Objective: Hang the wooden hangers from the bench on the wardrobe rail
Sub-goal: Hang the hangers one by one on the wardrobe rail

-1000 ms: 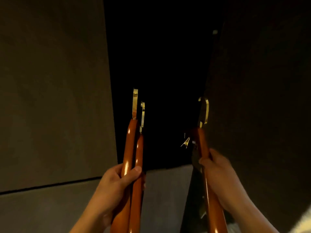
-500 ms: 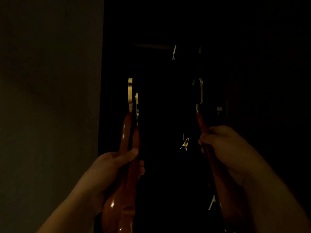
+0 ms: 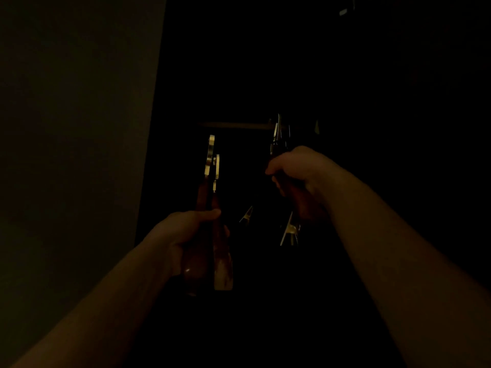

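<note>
The scene is very dark. My left hand (image 3: 186,232) grips two reddish wooden hangers (image 3: 210,251) held side by side, their gold hooks (image 3: 211,158) pointing up. My right hand (image 3: 295,168) is raised higher and grips a third wooden hanger (image 3: 301,205), whose metal hook (image 3: 277,134) reaches the faint horizontal wardrobe rail (image 3: 233,125). Whether that hook rests on the rail I cannot tell. Shiny metal clips (image 3: 289,231) dangle below the right hanger.
A pale wall or wardrobe side panel (image 3: 74,128) fills the left. The wardrobe interior ahead is black. Another small metal clip (image 3: 247,215) glints between my hands. A dim light spot (image 3: 344,11) shows at top right.
My right hand has lifted its hanger up and forward until the hook is level with the rail. The left hand has kept its two hangers lower. The view has tilted upward and darkened.
</note>
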{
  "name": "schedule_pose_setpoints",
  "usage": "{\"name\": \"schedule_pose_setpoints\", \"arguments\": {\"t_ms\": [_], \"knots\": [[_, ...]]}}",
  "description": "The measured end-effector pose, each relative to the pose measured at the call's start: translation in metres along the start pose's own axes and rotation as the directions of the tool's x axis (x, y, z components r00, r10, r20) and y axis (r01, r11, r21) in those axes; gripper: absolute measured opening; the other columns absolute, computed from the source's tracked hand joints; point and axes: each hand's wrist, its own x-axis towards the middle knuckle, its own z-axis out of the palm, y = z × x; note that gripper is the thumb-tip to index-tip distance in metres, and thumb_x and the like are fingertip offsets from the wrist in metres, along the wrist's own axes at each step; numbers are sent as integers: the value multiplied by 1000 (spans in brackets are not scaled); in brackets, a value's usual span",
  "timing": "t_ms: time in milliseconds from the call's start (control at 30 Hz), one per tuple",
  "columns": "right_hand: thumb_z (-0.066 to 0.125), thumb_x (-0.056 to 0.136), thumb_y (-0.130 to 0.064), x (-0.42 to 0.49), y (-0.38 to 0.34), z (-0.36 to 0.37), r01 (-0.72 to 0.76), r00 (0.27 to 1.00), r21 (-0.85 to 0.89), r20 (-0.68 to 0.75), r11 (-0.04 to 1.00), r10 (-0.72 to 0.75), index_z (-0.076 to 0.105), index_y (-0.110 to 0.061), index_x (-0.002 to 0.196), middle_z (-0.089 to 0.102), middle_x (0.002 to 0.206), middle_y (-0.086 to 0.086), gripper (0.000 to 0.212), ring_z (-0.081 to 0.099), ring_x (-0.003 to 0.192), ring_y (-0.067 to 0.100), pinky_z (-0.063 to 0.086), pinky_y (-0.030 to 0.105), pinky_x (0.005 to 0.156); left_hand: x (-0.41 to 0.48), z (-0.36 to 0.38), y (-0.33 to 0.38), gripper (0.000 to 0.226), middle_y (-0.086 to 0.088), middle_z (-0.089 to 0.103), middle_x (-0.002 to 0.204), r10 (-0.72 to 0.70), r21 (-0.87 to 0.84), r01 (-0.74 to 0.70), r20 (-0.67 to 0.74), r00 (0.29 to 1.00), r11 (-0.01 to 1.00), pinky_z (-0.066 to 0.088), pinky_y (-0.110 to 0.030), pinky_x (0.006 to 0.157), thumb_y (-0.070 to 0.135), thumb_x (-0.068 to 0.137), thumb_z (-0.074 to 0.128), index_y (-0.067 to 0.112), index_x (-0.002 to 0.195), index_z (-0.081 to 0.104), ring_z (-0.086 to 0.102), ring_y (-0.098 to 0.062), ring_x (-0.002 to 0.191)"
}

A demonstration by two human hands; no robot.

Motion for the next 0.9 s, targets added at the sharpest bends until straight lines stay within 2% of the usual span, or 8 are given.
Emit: {"name": "schedule_pose_setpoints", "arguments": {"t_ms": [200, 300, 400, 467, 600, 700, 800, 900], "knots": [[63, 88, -1, 88, -8, 20, 56, 996, -129, -63, 990, -64, 52, 3, 133, 58, 105, 23, 47, 58, 76, 29, 44, 30, 52, 77, -21, 28, 37, -13, 66, 84, 62, 88, -59, -29, 998, 994, 49, -33, 53, 25, 95, 58, 4, 125, 59, 64, -25, 61], [64, 87, 1, 124, -3, 34, 69, 993, -149, -86, 986, -83, 51, 6, 133, 57, 109, 23, 48, 59, 84, 31, 44, 29, 51, 105, -25, 39, 36, -15, 65, 86, 116, 146, -108, -51, 992, 983, 51, -36, 54, 22, 99, 54, 1, 128, 56, 65, -29, 64], [62, 89, 4, 153, 1, 45, 95, 988, -146, -105, 985, -111, 48, 5, 132, 57, 117, 25, 45, 59, 87, 31, 47, 34, 54, 133, -28, 46, 37, -19, 67, 98, 139, 182, -125, -63, 988, 975, 56, -34, 45, 21, 100, 52, 1, 131, 55, 69, -32, 69], [62, 89, 4, 171, 1, 50, 109, 986, -145, -111, 983, -126, 50, 5, 127, 60, 114, 24, 40, 60, 83, 30, 51, 37, 61, 150, -30, 48, 37, -19, 66, 98, 132, 195, -119, -58, 990, 974, 55, -33, 41, 23, 99, 53, 4, 131, 56, 66, -32, 73], [56, 93, 4, 199, -4, 59, 101, 989, -99, -95, 990, -110, 49, 0, 129, 54, 85, 12, 36, 56, 67, 22, 46, 32, 45, 175, -30, 51, 37, -19, 68, 97, 118, 204, -105, -54, 992, 973, 55, -36, 47, 26, 99, 54, 5, 129, 57, 66, -32, 73], [54, 95, 4, 217, -7, 63, 109, 990, -54, -83, 993, -113, 53, -3, 122, 57, 89, 13, 28, 63, 81, 29, 53, 38, 62, 191, -33, 53, 41, -23, 66, 120, 117, 197, -107, -39, 992, 974, 54, -38, 51, 26, 99, 52, 4, 134, 54, 65, -33, 76], [52, 97, 1, 231, -7, 66, 101, 992, -68, -69, 993, -106, 53, 0, 127, 61, 107, 18, 29, 63, 102, 35, 53, 44, 87, 204, -37, 56, 38, -22, 66, 112, 135, 172, -131, -14, 991, 976, 54, -40, 53, 23, 100, 50, 4, 132, 55, 65, -35, 82], [49, 100, -2, 241, -1, 67, 86, 995, -126, -47, 988, -92, 50, 4, 133, 58, 96, 14, 33, 57, 87, 29, 50, 37, 76, 209, -40, 58, 34, -19, 65, 103, 160, 166, -156, -11, 987, 974, 48, -43, 58, 19, 101, 48, 5, 131, 55, 63, -34, 82]]}}
